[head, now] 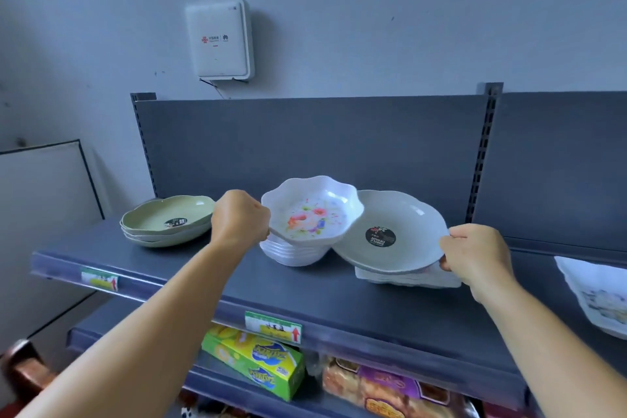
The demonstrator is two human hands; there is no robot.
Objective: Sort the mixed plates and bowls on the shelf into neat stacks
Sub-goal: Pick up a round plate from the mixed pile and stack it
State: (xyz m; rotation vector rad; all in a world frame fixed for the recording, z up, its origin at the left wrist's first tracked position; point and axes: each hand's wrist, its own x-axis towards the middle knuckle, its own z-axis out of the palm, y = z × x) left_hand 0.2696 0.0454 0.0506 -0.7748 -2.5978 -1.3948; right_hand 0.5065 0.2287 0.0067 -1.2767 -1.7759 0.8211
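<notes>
My left hand [239,220] grips the left rim of a white scalloped bowl with a flower print [312,212], tilted toward me above a stack of matching white bowls [295,253]. My right hand [475,256] pinches the right rim of a pale grey plate with a round black sticker [407,214]. That plate is tilted and overlaps white square dishes [407,278] beneath it. A stack of green plates [163,220] sits at the shelf's left.
The dark grey shelf [237,285] has a back panel and price tags along its front edge. A white patterned dish [597,295] lies at the far right. Boxed and bagged goods fill the shelf below. A white box hangs on the wall.
</notes>
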